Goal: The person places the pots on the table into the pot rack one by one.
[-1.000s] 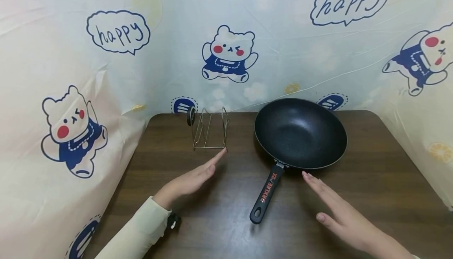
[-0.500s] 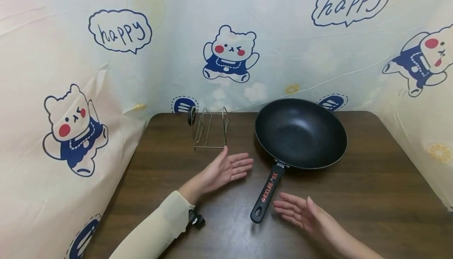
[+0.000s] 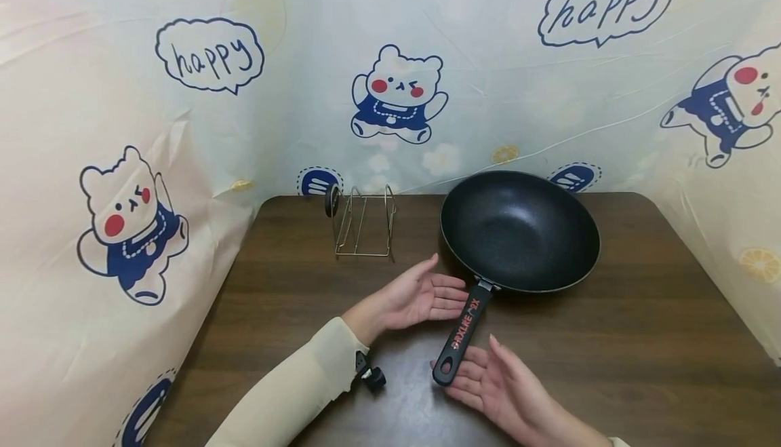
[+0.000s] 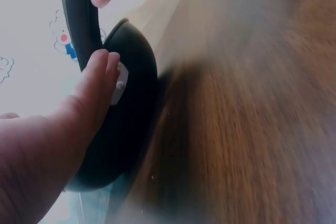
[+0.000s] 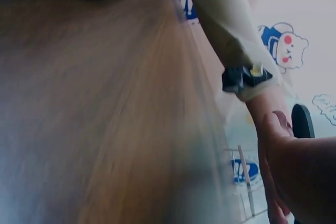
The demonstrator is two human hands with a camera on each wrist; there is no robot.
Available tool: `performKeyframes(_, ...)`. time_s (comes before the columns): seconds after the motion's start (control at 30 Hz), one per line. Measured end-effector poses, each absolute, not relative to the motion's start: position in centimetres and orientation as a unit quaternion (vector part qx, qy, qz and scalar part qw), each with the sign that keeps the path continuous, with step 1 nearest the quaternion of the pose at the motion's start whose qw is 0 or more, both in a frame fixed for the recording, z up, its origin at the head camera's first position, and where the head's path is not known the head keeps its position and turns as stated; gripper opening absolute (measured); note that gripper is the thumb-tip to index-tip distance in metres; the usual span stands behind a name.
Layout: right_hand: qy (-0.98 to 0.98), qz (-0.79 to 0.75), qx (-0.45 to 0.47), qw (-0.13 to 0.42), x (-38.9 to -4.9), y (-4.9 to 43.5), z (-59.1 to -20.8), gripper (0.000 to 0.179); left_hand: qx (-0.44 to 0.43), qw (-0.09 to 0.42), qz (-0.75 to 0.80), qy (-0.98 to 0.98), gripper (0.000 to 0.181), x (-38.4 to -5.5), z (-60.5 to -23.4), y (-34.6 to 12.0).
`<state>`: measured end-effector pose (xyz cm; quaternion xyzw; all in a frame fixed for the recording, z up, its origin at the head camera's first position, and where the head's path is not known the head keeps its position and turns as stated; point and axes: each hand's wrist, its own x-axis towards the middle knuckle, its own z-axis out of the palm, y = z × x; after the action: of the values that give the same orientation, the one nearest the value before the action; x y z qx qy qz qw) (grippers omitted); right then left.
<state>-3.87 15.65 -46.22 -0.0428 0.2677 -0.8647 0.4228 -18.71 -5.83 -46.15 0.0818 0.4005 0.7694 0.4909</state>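
Observation:
A black wok (image 3: pixel 518 230) stands at the back right of the table in the head view, its handle (image 3: pixel 465 332) slanting toward the front. My left hand (image 3: pixel 421 296) has straight fingers with the tips at the handle's left side, near the wok. In the left wrist view, fingertips of the left hand (image 4: pixel 79 95) overlap the handle's root by the metal bracket (image 4: pixel 119 83). My right hand (image 3: pixel 503 386) reaches from the right with extended fingers passing behind the handle's end; one fingertip shows on its far side. The right wrist view shows this hand (image 5: pixel 307 174) beside the handle's tip (image 5: pixel 302 121).
A small wire rack (image 3: pixel 363 254) with a black disc (image 3: pixel 331 201) at its left side stands at the back left of the wooden table (image 3: pixel 274 298). A printed cloth (image 3: pixel 293 94) hangs behind and at both sides. A small black camera (image 3: pixel 370 374) is strapped to the left wrist.
Both hands have turned palms up and come in to the handle, the left moving rightward and the right moving leftward. The wok and rack have stayed put.

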Motion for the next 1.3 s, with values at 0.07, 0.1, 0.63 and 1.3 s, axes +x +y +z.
performKeyframes(0.07, 0.259, -0.870, -0.035, 0.417, -3.8, 15.1, -46.3, 0.084, 0.080, 0.497, 0.759, 0.413, 0.087, -18.8, -46.1, -5.2)
performKeyframes(0.1, 0.255, -0.873, -0.030, 0.415, -3.8, 14.8, -46.3, 0.083, 0.078, 0.500, 0.755, 0.416, 0.085, -18.9, -46.2, -5.0)
performKeyframes(0.63, 0.287, -0.883, 0.047, 0.368, -4.1, 11.5, -45.6, 0.052, 0.076, 0.551, 0.725, 0.406, 0.052, -19.2, -45.7, -2.0)
performKeyframes(1.3, 0.323, -0.896, 0.084, 0.294, -3.2, 9.1, -44.8, 0.025, 0.011, 0.566, 0.715, 0.411, 0.027, -17.8, -46.2, 1.5)
